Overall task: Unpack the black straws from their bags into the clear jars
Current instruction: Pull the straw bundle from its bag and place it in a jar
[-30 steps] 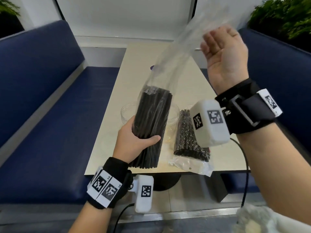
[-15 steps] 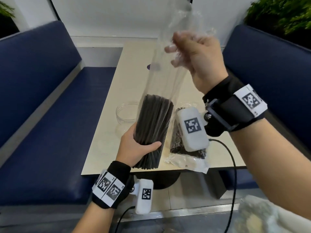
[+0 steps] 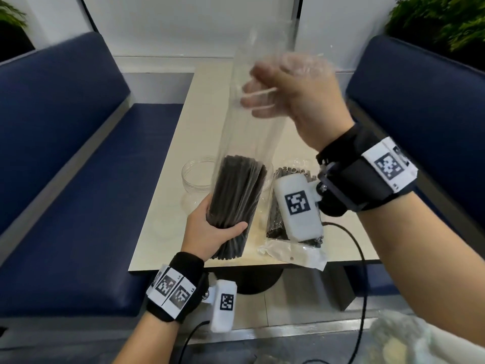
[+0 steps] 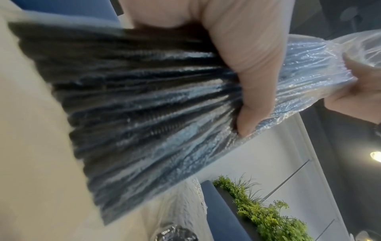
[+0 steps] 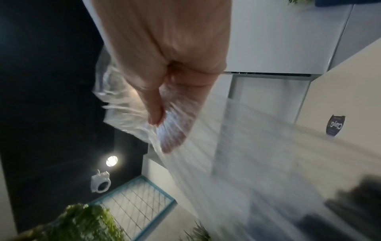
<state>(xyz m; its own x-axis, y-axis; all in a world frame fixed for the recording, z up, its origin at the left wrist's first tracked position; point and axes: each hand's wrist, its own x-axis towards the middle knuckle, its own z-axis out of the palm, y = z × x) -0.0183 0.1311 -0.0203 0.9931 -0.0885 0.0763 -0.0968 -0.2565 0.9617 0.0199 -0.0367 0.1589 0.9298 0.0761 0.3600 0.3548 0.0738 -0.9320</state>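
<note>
My left hand grips a bundle of black straws near its lower end, through the clear bag around it; the left wrist view shows the thumb wrapped over the straws. The bag rises tall and empty above the straws. My right hand pinches the bag's upper part; the thumb and fingers clamp crinkled plastic. A clear jar stands on the table behind the bundle. A second bag of black straws lies flat to the right, partly hidden by my right wrist camera.
The beige table is narrow, with blue bench seats on the left and on the right. Green plants stand behind the right bench. Cables hang from both wrist cameras below the table's near edge.
My right hand has come down and leftward, turning from palm-up to pinching the bag's upper part. The left hand keeps its grip on the straw bundle, almost still.
</note>
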